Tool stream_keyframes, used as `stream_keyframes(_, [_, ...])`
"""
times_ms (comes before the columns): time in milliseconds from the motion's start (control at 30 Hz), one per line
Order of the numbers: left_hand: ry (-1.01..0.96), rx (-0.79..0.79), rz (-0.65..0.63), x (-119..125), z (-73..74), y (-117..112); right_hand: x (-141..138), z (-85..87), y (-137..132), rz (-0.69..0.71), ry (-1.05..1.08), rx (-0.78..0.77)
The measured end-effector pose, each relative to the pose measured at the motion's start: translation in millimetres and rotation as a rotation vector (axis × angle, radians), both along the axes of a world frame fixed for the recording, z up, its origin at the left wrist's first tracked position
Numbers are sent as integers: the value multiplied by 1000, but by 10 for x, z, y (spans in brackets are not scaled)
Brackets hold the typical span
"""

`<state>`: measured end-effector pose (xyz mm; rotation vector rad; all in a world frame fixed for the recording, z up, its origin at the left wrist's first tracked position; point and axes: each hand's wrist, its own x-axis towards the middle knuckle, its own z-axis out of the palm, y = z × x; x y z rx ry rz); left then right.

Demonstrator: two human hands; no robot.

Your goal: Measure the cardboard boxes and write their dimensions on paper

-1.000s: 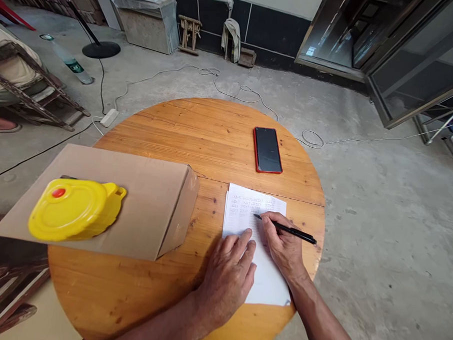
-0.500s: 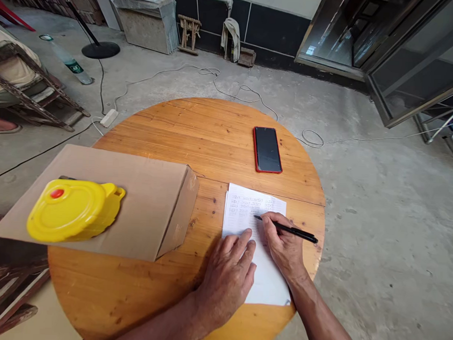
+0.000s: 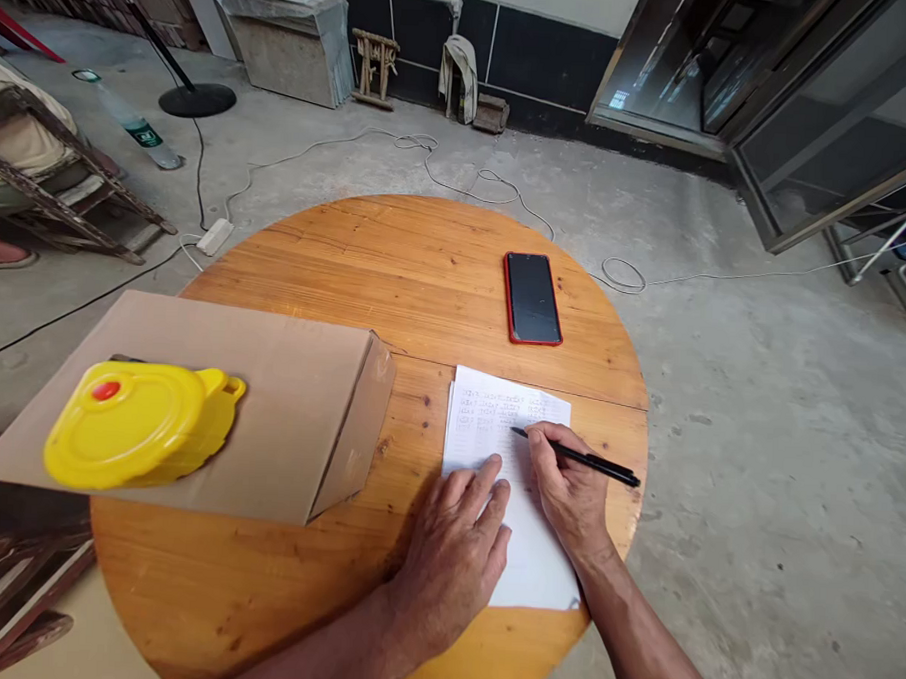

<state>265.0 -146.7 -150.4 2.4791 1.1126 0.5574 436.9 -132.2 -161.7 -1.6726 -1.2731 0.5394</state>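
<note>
A black pen (image 3: 596,464) is pinched in my right hand (image 3: 572,497), its tip at the written lines on a white sheet of paper (image 3: 537,573). Several rows of small handwriting fill the upper part of the sheet; the words are too small to read. Flat across the sheet's left edge lies my left hand (image 3: 459,545), fingers stretched out and holding nothing. Another sheet's edge peeks out beneath on the left. Beyond the paper, a phone in a red case (image 3: 534,299) lies face up with a dark screen.
A cardboard box (image 3: 285,402) with a yellow plastic case with a red button (image 3: 130,421) on top covers the left of the round wooden table (image 3: 367,246). On the floor are cables, a power strip (image 3: 215,237) and a plastic bottle (image 3: 143,131). A person sits at far left.
The pen tip has shifted slightly to the right along the written row, with my right hand. My left hand stays on the paper. The whole view has moved slightly.
</note>
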Motion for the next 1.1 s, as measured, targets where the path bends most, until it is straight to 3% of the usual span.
stream_keyframes(533, [5, -16, -1, -7, 7, -4, -3, 28, 9, 16, -26, -13])
stream_keyframes(767, [7, -9, 1, -3, 1, 1, 32, 29, -34, -118, 65, 13])
stream_keyframes(1100, [12, -2, -3, 1, 14, 4, 9, 41, 12, -75, 100, -7])
